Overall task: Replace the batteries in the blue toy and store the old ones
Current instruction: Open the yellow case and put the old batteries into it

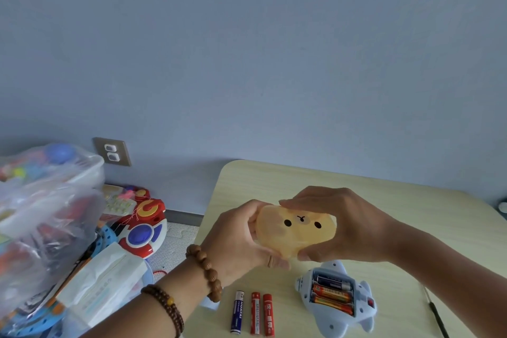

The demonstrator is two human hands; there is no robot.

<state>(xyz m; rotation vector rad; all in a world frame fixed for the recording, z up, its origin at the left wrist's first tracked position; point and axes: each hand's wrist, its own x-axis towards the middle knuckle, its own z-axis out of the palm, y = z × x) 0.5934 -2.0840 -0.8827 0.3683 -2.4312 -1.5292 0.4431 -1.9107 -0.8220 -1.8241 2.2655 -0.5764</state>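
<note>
Nearest to us, three loose batteries lie side by side on the table [274, 178], their lengths running away from us: a blue battery [237, 312] on the left and two red batteries [255, 313] just beside it. To their right the blue toy [363, 307], shaped like a small plane, lies belly up with its battery bay uncovered. We count three cells [333, 295] seated in it, one dark and two orange. Near the right edge of the table a thin dark tool [437, 315] lies well apart from the toy.

Above these, both hands hold a translucent orange case [296, 233] with a little bear face, lifted clear of the table. The left hand [236, 239] grips its left side with curled fingers, and two wooden bead bracelets [205, 269] sit on that wrist. The right hand [337, 225] clasps the case from the right, fingers laid over the top and thumb under the lower edge. We cannot tell whether the case is open or what it contains.

Farther left, off the table, stands a clear plastic bag of toys [46, 200], with a red and white toy [142, 230] on the floor behind it. On the blue wall beyond sits a socket plate [112, 152].
</note>
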